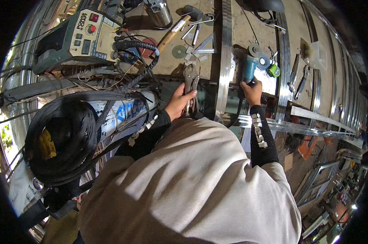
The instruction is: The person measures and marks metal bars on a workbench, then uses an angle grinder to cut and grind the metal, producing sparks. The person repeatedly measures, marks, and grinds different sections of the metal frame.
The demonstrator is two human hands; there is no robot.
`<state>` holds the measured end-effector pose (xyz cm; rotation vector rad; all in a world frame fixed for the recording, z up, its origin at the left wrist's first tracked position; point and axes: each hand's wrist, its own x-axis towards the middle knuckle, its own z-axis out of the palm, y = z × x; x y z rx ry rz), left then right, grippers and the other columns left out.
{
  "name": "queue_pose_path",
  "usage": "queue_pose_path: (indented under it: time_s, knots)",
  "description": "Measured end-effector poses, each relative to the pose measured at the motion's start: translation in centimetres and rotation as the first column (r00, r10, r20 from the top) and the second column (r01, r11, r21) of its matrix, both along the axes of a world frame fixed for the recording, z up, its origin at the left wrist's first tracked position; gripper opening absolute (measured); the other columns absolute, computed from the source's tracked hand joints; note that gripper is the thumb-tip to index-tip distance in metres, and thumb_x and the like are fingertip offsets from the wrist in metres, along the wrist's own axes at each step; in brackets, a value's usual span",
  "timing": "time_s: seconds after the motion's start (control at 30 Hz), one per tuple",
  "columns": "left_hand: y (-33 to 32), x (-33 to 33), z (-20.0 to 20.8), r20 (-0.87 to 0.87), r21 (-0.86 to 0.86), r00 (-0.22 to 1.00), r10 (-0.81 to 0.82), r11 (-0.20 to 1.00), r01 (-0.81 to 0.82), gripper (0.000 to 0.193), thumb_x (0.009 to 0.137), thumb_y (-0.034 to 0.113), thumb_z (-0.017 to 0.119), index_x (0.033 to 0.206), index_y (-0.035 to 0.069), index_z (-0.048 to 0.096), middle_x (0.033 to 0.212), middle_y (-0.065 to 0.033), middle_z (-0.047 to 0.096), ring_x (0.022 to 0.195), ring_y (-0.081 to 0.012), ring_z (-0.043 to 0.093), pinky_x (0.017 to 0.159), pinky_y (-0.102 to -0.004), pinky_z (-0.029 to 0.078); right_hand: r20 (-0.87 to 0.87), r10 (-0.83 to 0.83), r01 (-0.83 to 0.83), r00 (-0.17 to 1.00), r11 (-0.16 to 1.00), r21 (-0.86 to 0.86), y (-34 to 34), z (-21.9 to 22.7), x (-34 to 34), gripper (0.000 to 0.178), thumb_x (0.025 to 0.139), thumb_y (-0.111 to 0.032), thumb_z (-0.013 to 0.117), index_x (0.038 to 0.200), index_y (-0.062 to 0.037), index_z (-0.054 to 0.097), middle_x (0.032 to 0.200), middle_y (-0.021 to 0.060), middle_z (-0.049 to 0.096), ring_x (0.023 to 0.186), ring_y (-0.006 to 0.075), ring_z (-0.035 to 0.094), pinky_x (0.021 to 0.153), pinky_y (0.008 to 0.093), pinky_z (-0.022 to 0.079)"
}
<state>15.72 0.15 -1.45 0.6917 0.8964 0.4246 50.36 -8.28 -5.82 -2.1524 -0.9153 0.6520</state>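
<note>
My left hand (pixel 178 101) is closed around a pair of locking pliers (pixel 190 74), their jaws pointing away from me at the near edge of the work table. The fingers of my right hand (pixel 254 92) are wrapped round the near end of a teal angle grinder (pixel 250 68), which lies on the table with its disc (pixel 263 62) at the far end. Right beside the disc is a green tape measure (pixel 274 70). A shiny metal tube (pixel 226 53) runs front to back between my two hands.
At the left stands a welding machine (pixel 88 38), with a gas cylinder (pixel 131 106) and coiled black cable (pixel 66 103) nearer me. A wooden-handled tool (pixel 169 38), a loose disc (pixel 178 51) and metal offcuts (pixel 206 45) lie ahead. More locking pliers (pixel 301 87) lie to the right.
</note>
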Motion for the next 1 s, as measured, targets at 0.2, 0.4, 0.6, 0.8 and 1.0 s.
queue_pose_path:
  time_s: [0.2, 0.4, 0.6, 0.8, 1.0]
  knots:
    - [2.3, 3.0, -1.6, -0.002, -0.036, 0.994, -0.11, 0.993, 0.11, 0.024, 0.097, 0.007, 0.071, 0.114, 0.007, 0.054, 0.094, -0.0033, 0.061, 0.076, -0.0144, 0.061, 0.063, -0.0336, 0.054, 0.436, -0.075, 0.021, 0.897, 0.992, 0.127, -0.6, 1.2, -3.1, 0.062, 0.083, -0.022, 0.083, 0.133, 0.0063, 0.06, 0.112, 0.0253, 0.065, 0.102, 0.0403, 0.064, 0.091, 0.0453, 0.053]
    - [1.9, 3.7, -3.1, -0.06, 0.095, 0.99, -0.128, 0.986, 0.134, 0.018, 0.099, 0.011, 0.069, 0.114, 0.006, 0.059, 0.095, -0.0016, 0.062, 0.082, -0.0128, 0.061, 0.064, -0.0322, 0.054, -0.383, 0.072, -0.148, 0.921, 0.974, -0.173, -0.1, 5.6, -13.0, 0.052, 0.098, -0.038, 0.072, 0.116, 0.0088, 0.064, 0.092, 0.0187, 0.07, 0.081, 0.032, 0.069, 0.074, 0.0417, 0.057]
    - [2.0, 2.7, -3.3, -0.133, 0.024, 0.96, -0.245, 0.968, 0.25, 0.022, 0.107, 0.025, 0.059, 0.12, 0.008, 0.06, 0.102, -0.0013, 0.064, 0.086, -0.012, 0.061, 0.065, -0.0318, 0.055, -0.875, -0.127, -0.207, 0.467, 0.946, -0.248, 1.5, 6.4, -16.7, 0.044, 0.099, -0.038, 0.072, 0.105, 0.0047, 0.065, 0.084, 0.0076, 0.068, 0.066, 0.0153, 0.063, 0.057, 0.0294, 0.054]
    - [2.1, -0.2, -0.4, 0.08, -0.274, 0.903, -0.423, 0.861, 0.428, 0.041, 0.109, 0.046, 0.051, 0.121, 0.007, 0.055, 0.102, -0.0078, 0.067, 0.089, -0.0199, 0.073, 0.064, -0.0325, 0.06, -0.958, -0.161, -0.173, 0.238, 0.963, -0.205, 2.1, 5.5, -17.2, 0.03, 0.101, -0.027, 0.07, 0.105, 0.0021, 0.063, 0.084, 0.008, 0.068, 0.065, 0.0153, 0.064, 0.054, 0.0294, 0.052]
    - [2.0, -0.9, 1.4, -0.025, -0.125, 0.905, -0.425, 0.899, 0.419, 0.031, 0.103, 0.02, 0.066, 0.124, 0.001, 0.053, 0.103, -0.0094, 0.068, 0.089, -0.0187, 0.073, 0.063, -0.0273, 0.055, -0.983, -0.182, -0.184, -0.009, 0.967, -0.178, 2.8, 4.4, -17.6, 0.022, 0.104, -0.024, 0.064, 0.102, -0.0019, 0.065, 0.08, 0.0078, 0.067, 0.06, 0.0148, 0.061, 0.049, 0.0273, 0.05]
